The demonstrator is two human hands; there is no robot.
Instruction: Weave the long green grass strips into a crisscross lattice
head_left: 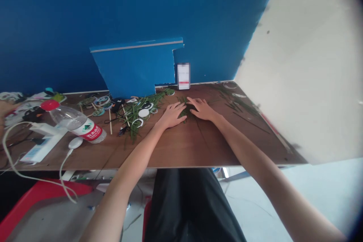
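My left hand (pixel 172 116) lies palm down on the brown table (pixel 181 147), its fingers stretched out and slightly apart. Facing it, my right hand (pixel 203 109) rests with its fingers spread, pointing to the left. Between and partly under the fingertips are some thin green leaf strips (pixel 185 110), touched by both hands; how much of them the fingers cover is hidden. To the left of my left hand is a larger heap of green strips (pixel 133 115), with a round white disc (pixel 143 113) on it. Behind the hands, a phone (pixel 183 76) stands against the blue wall.
On the left are a plastic bottle (pixel 78 123) with a red cap, a white power strip (pixel 45 145) with cables, and several sticks and tape rolls (pixel 102 101). Another person's hand (pixel 4 111) shows at the left edge. More strips (pixel 238 100) lie by the white right wall (pixel 306 68).
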